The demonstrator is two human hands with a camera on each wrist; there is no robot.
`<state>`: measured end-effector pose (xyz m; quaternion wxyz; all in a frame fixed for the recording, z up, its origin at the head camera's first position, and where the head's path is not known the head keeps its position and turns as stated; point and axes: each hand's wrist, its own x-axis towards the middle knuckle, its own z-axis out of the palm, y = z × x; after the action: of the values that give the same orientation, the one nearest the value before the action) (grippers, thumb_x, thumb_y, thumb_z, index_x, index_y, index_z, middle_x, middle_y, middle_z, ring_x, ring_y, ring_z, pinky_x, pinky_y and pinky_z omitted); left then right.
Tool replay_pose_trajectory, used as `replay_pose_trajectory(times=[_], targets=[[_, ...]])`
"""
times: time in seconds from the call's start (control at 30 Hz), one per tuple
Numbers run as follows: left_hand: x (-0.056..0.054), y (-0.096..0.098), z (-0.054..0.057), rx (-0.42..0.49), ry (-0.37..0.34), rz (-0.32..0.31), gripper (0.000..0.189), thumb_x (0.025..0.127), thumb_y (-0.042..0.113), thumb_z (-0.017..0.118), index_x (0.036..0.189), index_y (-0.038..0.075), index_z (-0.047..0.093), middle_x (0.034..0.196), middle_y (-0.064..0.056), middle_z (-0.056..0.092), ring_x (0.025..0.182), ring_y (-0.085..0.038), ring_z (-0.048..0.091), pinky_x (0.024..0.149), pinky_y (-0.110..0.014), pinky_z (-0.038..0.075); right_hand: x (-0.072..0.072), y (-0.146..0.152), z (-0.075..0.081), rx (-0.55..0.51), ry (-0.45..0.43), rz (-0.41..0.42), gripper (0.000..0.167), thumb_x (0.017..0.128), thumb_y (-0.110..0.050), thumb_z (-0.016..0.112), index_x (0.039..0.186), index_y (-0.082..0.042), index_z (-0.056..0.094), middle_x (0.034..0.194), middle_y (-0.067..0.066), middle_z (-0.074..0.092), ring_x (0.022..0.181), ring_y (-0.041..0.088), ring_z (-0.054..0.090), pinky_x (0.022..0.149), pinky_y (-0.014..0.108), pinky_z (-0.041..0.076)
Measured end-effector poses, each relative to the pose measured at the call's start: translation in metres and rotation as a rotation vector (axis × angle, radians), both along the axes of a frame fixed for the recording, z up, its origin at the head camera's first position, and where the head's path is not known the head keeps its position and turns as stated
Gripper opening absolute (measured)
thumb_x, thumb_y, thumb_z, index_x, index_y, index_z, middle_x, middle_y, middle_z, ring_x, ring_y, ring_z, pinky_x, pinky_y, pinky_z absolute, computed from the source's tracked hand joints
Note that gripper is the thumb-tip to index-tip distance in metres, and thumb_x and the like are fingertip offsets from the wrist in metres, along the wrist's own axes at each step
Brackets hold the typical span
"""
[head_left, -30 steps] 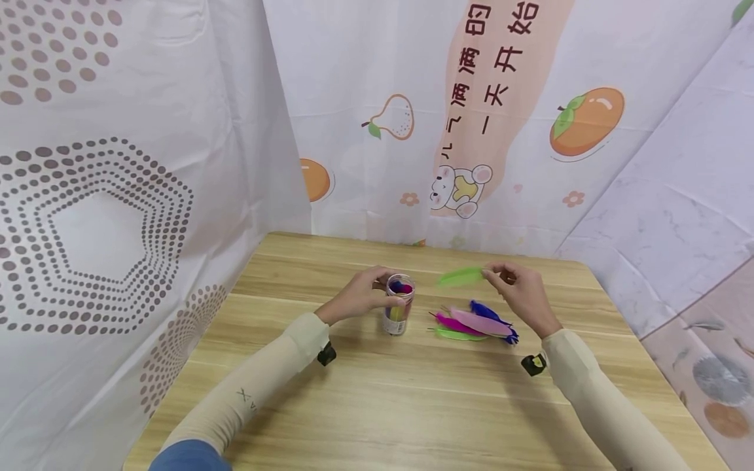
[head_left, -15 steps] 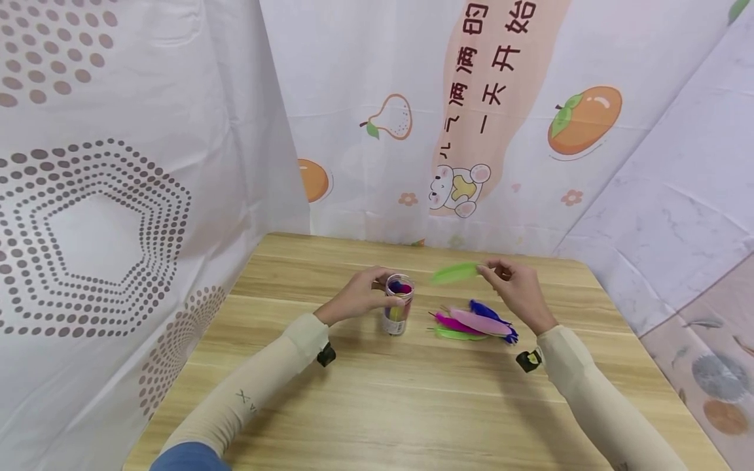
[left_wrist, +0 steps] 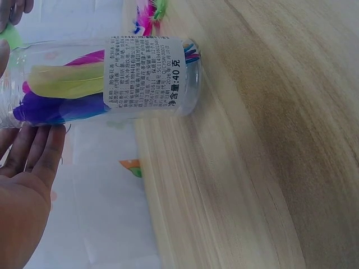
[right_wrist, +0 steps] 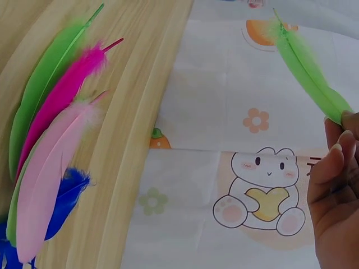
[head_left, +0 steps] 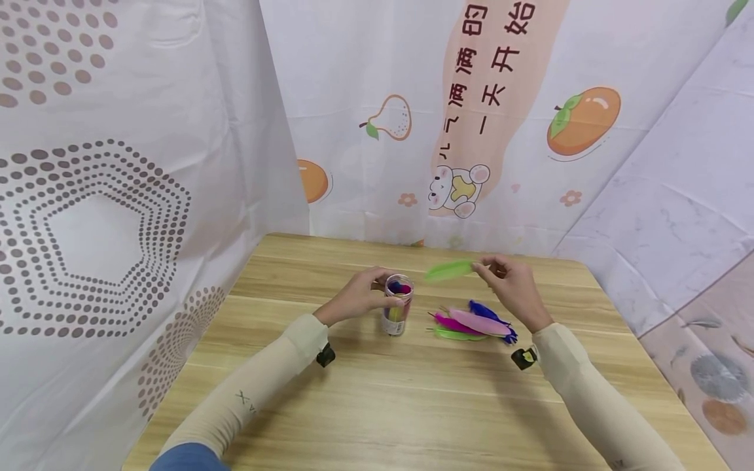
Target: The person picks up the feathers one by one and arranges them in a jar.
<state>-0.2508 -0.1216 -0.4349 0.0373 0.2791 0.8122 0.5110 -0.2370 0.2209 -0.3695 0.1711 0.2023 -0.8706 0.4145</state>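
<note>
My left hand point(head_left: 358, 296) grips a clear jar point(head_left: 391, 325) near its top, thumb on the near side and fingers behind. The jar stands upright on the table, its mouth uncovered. Inside it the left wrist view shows a yellow feather point(left_wrist: 67, 82), a purple-blue feather point(left_wrist: 61, 107) and some pink, beside a printed label point(left_wrist: 143, 73). My right hand point(head_left: 514, 288) pinches a light green feather point(head_left: 449, 270) by its broad tip, above the table and to the right of the jar. The feather's quill end point(right_wrist: 279, 19) points left, toward the jar.
On the wooden table point(head_left: 377, 405), right of the jar, lies a loose pile of feathers: light pink point(right_wrist: 47, 179), magenta point(right_wrist: 59, 101), green point(right_wrist: 45, 84) and blue point(right_wrist: 67, 199). A printed white curtain point(head_left: 353, 170) hangs behind the table's far edge.
My right hand has moved a little to the left with the green feather, bringing it closer to the jar and slightly higher in view. The left hand and jar stay put.
</note>
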Motion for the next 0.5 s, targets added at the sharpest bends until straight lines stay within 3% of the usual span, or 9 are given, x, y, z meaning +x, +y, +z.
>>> replay_pose_trajectory(times=[0.5], targets=[[0.003,0.001,0.005,-0.005,0.007,-0.004,0.057,0.086,0.04,0.085,0.135,0.02,0.065,0.118,0.006,0.066,0.109,-0.012,0.063,0.102,-0.031,0.051,0.001,-0.016,0.003,-0.001,0.033,0.064,0.018,0.1,-0.026,0.071,0.107,-0.01,0.077,0.068,0.008,0.06,0.054,0.015,0.049,0.045,0.024,0.039]])
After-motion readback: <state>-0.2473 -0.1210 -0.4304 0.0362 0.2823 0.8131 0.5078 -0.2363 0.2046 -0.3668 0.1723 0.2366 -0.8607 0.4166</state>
